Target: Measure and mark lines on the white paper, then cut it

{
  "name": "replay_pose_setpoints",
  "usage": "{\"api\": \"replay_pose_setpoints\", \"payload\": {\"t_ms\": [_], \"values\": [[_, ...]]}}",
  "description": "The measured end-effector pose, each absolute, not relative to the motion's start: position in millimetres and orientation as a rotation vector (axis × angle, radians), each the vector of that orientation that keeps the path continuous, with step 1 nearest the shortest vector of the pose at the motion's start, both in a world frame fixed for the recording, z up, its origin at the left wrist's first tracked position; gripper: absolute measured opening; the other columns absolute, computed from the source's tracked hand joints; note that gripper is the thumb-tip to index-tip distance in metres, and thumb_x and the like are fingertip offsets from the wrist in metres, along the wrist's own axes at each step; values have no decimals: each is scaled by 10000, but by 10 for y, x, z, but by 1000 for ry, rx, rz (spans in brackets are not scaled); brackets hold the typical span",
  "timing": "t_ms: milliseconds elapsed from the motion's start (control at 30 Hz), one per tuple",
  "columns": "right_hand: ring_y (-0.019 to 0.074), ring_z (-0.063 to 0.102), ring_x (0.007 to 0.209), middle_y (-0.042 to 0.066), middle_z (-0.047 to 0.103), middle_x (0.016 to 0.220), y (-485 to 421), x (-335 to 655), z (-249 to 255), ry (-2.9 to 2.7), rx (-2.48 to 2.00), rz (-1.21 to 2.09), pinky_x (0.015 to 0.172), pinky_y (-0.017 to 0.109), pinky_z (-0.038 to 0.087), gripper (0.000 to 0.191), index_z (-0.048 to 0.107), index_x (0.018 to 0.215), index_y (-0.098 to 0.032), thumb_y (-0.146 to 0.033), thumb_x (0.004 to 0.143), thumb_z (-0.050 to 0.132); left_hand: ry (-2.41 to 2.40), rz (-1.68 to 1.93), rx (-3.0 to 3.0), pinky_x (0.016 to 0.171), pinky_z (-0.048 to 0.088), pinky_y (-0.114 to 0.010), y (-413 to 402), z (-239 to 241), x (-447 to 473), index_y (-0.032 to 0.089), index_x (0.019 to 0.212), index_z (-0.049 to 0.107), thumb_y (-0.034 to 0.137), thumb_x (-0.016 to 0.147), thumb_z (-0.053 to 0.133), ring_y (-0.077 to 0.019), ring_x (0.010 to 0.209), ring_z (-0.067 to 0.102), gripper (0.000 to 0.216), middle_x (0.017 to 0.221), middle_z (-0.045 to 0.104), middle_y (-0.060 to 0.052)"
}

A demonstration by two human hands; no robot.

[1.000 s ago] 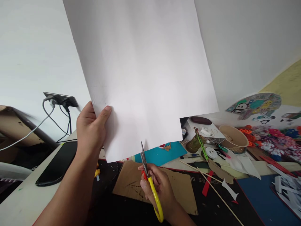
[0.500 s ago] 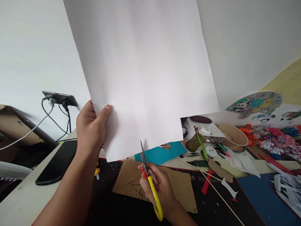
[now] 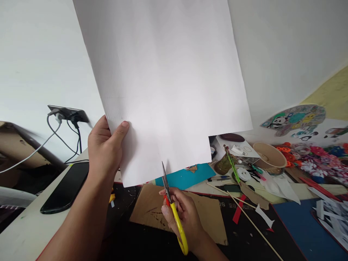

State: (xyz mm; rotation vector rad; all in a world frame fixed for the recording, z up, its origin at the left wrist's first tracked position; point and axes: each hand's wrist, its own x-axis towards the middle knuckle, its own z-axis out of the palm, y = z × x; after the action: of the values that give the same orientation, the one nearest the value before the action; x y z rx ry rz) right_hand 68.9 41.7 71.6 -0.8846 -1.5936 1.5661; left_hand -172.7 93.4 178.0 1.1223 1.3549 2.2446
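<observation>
My left hand (image 3: 104, 150) grips the lower left edge of a large white sheet of paper (image 3: 165, 79), thumb on the front, holding it up in front of me. A rectangular notch is cut out of the sheet's lower right corner. My right hand (image 3: 185, 217) is closed on yellow-handled scissors (image 3: 172, 206). Their blades point up and the tip meets the paper's bottom edge near its middle.
A brown cardboard piece (image 3: 201, 214) lies on a black mat under my right hand, with blue paper (image 3: 187, 177) behind it. A black phone (image 3: 66, 188) lies left, cables and a socket (image 3: 67, 114) behind. Right: paper bowl (image 3: 269, 157), skewers, craft scraps.
Nothing has visibly changed apart from a slight shift of the view; both hands, the paper and the scissors keep their places.
</observation>
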Motion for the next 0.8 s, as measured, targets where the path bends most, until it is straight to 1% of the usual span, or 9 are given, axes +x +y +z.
{"api": "replay_pose_setpoints", "payload": {"t_ms": [267,500,700,800], "values": [[176,566,717,58,665,900,423,687,722,-1593,-890,1552,662,300,556,491,791,1215,-210,-625,956,745,1358,2242,1129,797,621,-302,937,1773,-1722,267,1151,829,362,864,880,-190,887,752,307,1163,821,-57],[149,523,680,50,653,901,419,685,746,-1584,-895,1564,621,280,513,477,783,1200,-192,-599,953,753,1345,2251,1126,812,622,-303,944,1777,-1704,270,1133,830,366,866,880,-180,876,742,287,1137,824,-47],[158,560,700,53,659,917,419,696,762,-1577,-890,1582,640,292,537,470,780,1204,-198,-593,951,763,1346,2256,1132,811,611,-294,942,1773,-1706,261,1131,828,365,861,885,-179,885,745,294,1156,823,-55],[158,561,710,53,654,922,417,703,780,-1577,-880,1601,649,296,521,453,776,1220,-198,-566,955,766,1345,2255,1135,803,603,-282,945,1769,-1713,258,1130,829,361,863,888,-179,904,752,293,1151,824,-53]]}}
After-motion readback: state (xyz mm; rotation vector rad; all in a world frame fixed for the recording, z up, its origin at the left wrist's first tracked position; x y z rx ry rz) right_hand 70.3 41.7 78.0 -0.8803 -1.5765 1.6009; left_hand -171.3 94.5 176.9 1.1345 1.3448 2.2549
